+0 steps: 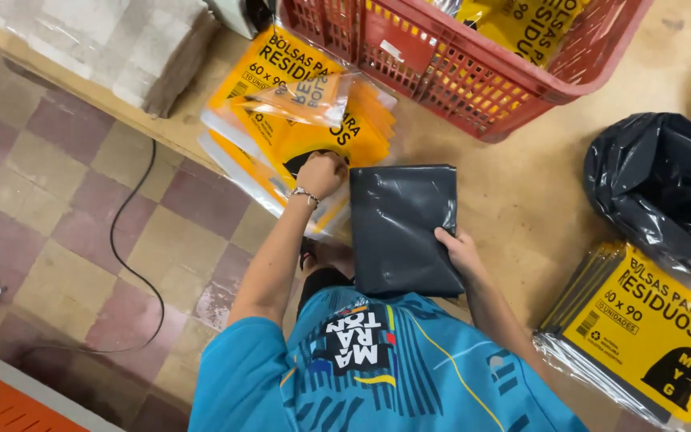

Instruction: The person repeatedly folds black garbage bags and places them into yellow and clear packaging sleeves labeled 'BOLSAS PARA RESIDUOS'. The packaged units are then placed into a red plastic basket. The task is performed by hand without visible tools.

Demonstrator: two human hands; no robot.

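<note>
Your right hand grips the near right edge of the folded stack of black bags, which lies on the table in front of you. Your left hand is clenched on the yellow printed sleeves just left of the stack. A red plastic crate stands far behind, and a black loose bag sits at the right.

Glossy black plastic bag stack

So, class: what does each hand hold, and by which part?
Right hand grips the folded black bag stack at its right edge; left hand pinches a yellow sleeve.
</note>
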